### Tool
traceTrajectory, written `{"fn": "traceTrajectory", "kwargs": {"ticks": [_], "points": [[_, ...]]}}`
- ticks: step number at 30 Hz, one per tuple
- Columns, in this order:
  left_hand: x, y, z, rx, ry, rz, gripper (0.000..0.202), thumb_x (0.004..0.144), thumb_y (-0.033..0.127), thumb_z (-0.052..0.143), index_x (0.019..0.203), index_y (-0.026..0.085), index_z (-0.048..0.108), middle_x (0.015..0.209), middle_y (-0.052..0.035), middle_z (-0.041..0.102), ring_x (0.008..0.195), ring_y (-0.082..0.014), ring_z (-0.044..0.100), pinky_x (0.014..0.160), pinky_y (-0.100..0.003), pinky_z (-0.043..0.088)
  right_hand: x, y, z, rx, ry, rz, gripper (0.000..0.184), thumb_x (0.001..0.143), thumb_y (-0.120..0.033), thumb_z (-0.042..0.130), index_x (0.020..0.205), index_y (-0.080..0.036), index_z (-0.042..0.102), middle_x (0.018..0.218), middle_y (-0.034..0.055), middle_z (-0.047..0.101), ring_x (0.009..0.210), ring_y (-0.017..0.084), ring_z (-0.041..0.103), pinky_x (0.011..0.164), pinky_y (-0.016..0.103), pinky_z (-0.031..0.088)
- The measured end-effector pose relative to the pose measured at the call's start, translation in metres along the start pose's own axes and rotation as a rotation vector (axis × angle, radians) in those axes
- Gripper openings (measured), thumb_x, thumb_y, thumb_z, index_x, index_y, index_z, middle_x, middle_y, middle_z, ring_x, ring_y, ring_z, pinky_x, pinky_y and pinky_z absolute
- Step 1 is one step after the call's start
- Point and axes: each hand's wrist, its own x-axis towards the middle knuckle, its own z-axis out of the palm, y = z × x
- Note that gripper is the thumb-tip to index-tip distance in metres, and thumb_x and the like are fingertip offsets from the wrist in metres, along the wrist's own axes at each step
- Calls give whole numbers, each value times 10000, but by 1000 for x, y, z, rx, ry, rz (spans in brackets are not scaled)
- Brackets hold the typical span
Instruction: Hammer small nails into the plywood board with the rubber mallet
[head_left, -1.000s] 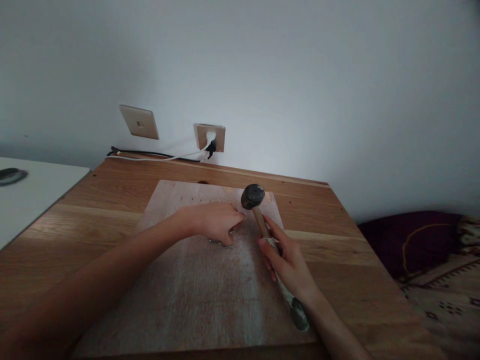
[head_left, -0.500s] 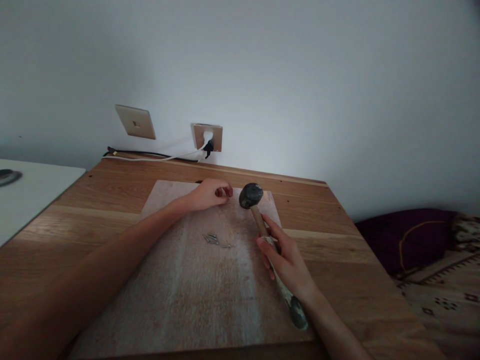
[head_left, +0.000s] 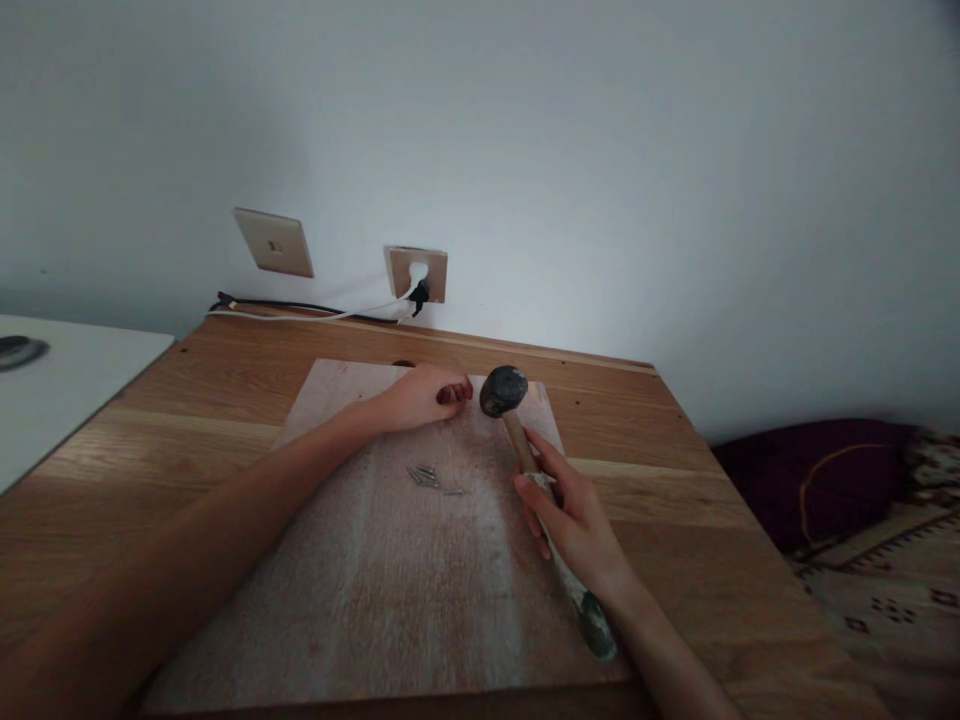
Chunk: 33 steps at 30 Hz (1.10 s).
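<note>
A pale wooden board (head_left: pixel 390 590) lies flat on a brown wooden table (head_left: pixel 225 370). My right hand (head_left: pixel 570 520) is closed around the wooden handle of a hammer (head_left: pixel 517 430); its dark head hovers near the board's far edge. My left hand (head_left: pixel 424 395) rests at the far part of the board, just left of the hammer head, fingers pinched together on something too small to make out. A small pile of several loose nails (head_left: pixel 431 480) lies on the board between my two hands.
Two wall plates sit above the table's back edge: a blank one (head_left: pixel 274 243) and a socket (head_left: pixel 418 273) with plugs and cables running left. A white surface (head_left: pixel 60 380) adjoins on the left. A dark cushion (head_left: pixel 810 475) and patterned rug lie right.
My left hand left the nail pile, uncovering it, and moved to the board's far edge beside the hammer head, fingers pinched. The right hand and hammer stayed nearly still.
</note>
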Motion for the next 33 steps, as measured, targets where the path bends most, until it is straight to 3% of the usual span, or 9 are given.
{"fn": "traceTrajectory", "kwargs": {"ticks": [8,14,19,24,27,30,33], "points": [[0,-3,1,-52,18,-22,65,878,164,719,926,147,760,841,-34,784,770,-177,717,752,-299,544,3,4,2,73,15,-20,838,948,-525,669,1633,-107,426,660,-51,622,384,94,449,340,219,407],[1,-4,-2,-147,42,-62,332,825,132,761,1155,144,726,924,-56,826,824,-198,773,782,-312,584,7,3,10,108,-14,-65,769,977,-531,671,1634,-196,452,633,-54,590,392,102,447,349,223,406],[3,-10,0,-98,72,-72,428,770,107,772,1191,152,714,946,-64,835,819,-212,771,777,-319,583,9,9,15,83,-77,-33,727,1002,-510,661,1645,-244,447,650,-48,601,401,106,472,359,222,418],[3,-10,0,-127,29,-54,424,784,87,715,1202,150,689,930,-52,821,801,-198,760,749,-305,563,9,14,18,122,-43,-38,737,998,-494,670,1647,-238,433,814,3,685,411,86,474,357,223,425],[3,-1,-10,-107,27,-79,342,781,136,719,1119,156,668,954,-54,790,803,-194,731,723,-298,544,8,13,19,162,-25,-28,728,972,-487,701,1618,-240,473,905,25,705,417,69,465,344,214,422],[0,19,-26,66,-7,-97,196,751,191,728,920,187,630,881,-22,717,750,-182,664,659,-282,479,7,10,18,224,26,-41,713,933,-506,732,1571,-265,523,1009,39,709,436,63,474,317,207,428],[-9,49,-32,235,-254,11,163,710,186,739,753,215,584,760,21,642,677,-166,595,613,-286,403,6,8,16,254,90,-73,691,923,-501,744,1549,-290,541,1009,25,700,449,66,491,303,196,425]]}}
